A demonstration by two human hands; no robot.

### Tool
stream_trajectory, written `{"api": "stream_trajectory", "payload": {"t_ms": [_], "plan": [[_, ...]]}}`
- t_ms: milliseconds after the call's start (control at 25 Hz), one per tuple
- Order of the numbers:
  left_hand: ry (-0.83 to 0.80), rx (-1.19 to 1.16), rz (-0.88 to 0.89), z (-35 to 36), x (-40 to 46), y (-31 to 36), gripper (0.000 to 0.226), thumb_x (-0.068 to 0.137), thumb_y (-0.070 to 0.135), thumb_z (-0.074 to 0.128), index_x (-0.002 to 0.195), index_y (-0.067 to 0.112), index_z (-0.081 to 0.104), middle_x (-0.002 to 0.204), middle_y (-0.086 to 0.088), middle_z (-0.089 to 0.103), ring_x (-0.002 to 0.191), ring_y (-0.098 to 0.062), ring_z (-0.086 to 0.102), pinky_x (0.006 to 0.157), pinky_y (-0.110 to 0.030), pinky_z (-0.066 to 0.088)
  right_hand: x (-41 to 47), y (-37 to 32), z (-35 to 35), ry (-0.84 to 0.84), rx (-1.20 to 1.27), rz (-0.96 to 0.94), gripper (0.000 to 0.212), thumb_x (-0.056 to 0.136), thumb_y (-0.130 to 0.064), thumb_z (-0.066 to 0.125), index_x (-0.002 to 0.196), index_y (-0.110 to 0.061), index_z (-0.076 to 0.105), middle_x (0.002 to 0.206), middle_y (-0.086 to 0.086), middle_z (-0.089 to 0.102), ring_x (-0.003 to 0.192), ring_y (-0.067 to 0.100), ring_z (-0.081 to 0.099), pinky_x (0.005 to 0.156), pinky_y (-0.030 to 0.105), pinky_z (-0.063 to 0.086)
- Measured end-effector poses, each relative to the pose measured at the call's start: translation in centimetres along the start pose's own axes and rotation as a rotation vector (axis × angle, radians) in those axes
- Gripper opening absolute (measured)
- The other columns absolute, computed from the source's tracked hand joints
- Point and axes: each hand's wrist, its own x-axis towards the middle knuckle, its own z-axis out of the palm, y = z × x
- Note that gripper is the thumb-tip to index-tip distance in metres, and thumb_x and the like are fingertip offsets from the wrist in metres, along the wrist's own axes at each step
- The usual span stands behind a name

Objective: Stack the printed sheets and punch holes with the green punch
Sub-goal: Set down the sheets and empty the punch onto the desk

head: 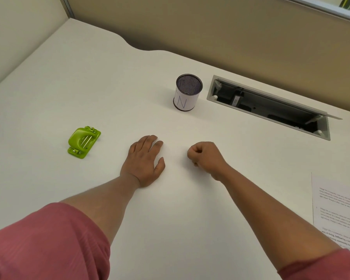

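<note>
The green punch (83, 142) lies on the white desk (109, 87), left of both hands. My left hand (143, 161) rests flat on the desk with straight fingers, a short way right of the punch. My right hand (205, 157) sits on the desk as a fist with nothing in it. Printed sheets (338, 211) lie at the right edge of the view, partly cut off, beside my right forearm.
A mesh pen cup (187, 92) with a white paper label stands behind the hands. To its right is an open cable slot (269, 107) in the desk. Beige partition walls close off the back and left.
</note>
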Motion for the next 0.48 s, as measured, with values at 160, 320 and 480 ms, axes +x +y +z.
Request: {"api": "stream_trajectory", "payload": {"t_ms": [160, 320, 480], "plan": [[-0.002, -0.005, 0.005, 0.0, 0.0, 0.0, 0.057, 0.093, 0.045, 0.038, 0.143, 0.02, 0.045, 0.155, -0.004, 0.039, 0.147, -0.026, 0.03, 0.117, -0.044, 0.026, 1.9, -3.6, -1.7, 0.093, 0.273, -0.036, 0.011, 0.089, -0.004, 0.065, 0.079, -0.005, 0.068, 0.074, 0.007, 0.061, 0.058, 0.011, 0.055, 0.06, 0.025, 0.051], [-0.006, -0.008, 0.007, 0.0, 0.0, 0.0, 0.056, 0.093, 0.045, 0.04, 0.143, 0.019, 0.045, 0.155, -0.004, 0.039, 0.147, -0.027, 0.03, 0.117, -0.045, 0.027, 5.1, -8.5, -3.8, 0.231, 0.336, -0.151, 0.011, 0.089, -0.003, 0.064, 0.078, -0.003, 0.065, 0.072, 0.012, 0.053, 0.059, 0.015, 0.049, 0.057, 0.024, 0.05], [-0.009, -0.008, 0.001, -0.1, 0.0, -0.1, 0.055, 0.093, 0.045, 0.041, 0.143, 0.02, 0.046, 0.156, -0.004, 0.039, 0.147, -0.026, 0.03, 0.117, -0.044, 0.027, 8.4, -12.2, -5.0, 0.332, 0.251, -0.19, 0.012, 0.085, -0.002, 0.059, 0.075, -0.004, 0.065, 0.07, 0.012, 0.052, 0.06, 0.018, 0.048, 0.059, 0.029, 0.048]]}}
